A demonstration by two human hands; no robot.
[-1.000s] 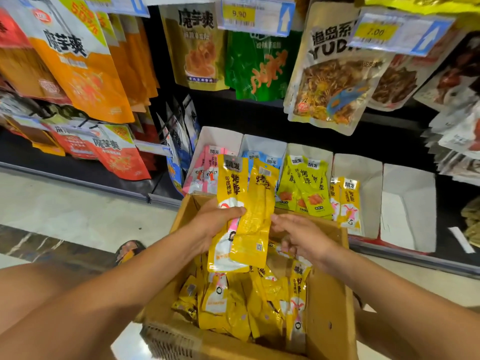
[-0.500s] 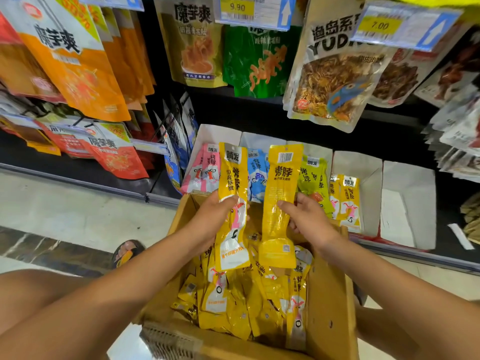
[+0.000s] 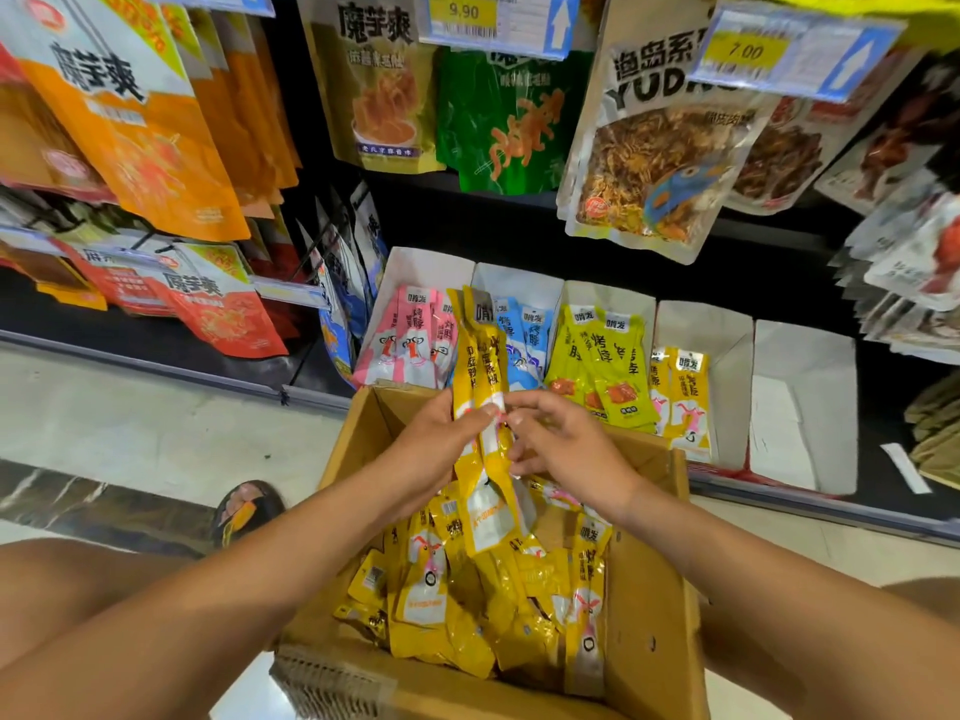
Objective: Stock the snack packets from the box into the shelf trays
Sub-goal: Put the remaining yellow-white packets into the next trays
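An open cardboard box [image 3: 649,589] in front of me holds several loose yellow snack packets [image 3: 467,605]. Above it I hold a small bunch of long yellow packets [image 3: 480,366] upright. My left hand [image 3: 436,439] grips the bunch from the left. My right hand [image 3: 566,444] pinches it from the right, fingertips meeting the left thumb. Behind stand white shelf trays: pink packets [image 3: 410,335], blue packets [image 3: 524,335], lime-green packets [image 3: 602,366], and a tray [image 3: 727,356] with a few yellow packets [image 3: 680,397]. The rightmost tray [image 3: 810,397] looks bare.
Large hanging snack bags [image 3: 135,122] crowd the pegs above and to the left, with price tags [image 3: 498,18] over them. More bags [image 3: 924,262] hang at the right. A sandalled foot [image 3: 244,511] rests on the tiled floor left of the box.
The right hand brought its single yellow packet against the ones in the left hand. Both hands now meet on one bunch, raised a little higher in front of the trays.
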